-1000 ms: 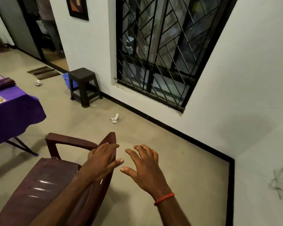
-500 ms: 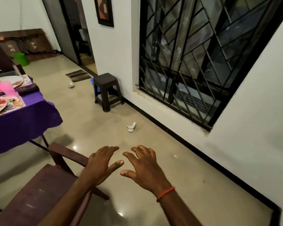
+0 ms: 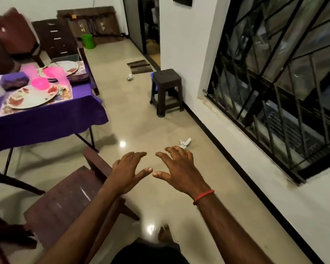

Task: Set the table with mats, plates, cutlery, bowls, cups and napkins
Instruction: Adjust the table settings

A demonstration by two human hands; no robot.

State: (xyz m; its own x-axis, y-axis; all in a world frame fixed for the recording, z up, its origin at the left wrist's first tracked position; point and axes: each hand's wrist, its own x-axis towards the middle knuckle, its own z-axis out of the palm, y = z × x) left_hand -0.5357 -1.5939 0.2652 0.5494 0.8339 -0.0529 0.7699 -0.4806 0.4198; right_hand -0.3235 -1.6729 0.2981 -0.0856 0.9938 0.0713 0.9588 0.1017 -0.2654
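Purple-clothed table [image 3: 46, 119] at left with plates [image 3: 32, 97] and pink cups [image 3: 62, 75]; left hand [image 3: 128, 173] and right hand [image 3: 179, 170] spread, gripping nothing.

A white plate [image 3: 32, 97] with red floral patterns lies flat on a patterned mat [image 3: 66, 93] on the purple-draped table [image 3: 46, 119], well apart from both hands, far up and to the left of the left hand [image 3: 128, 172]. Just behind this plate, farther from the hands, a bright pink bowl [image 3: 39, 83] sits upright. Beyond the bowl are a pale pink cup [image 3: 31, 70] and a brighter pink cup [image 3: 55, 72], both blurred. A second floral plate [image 3: 67, 66] lies flat behind the cups, farthest from the hands. Everything lies on the left hand's side; the right hand [image 3: 179, 172] is farther from all of it.
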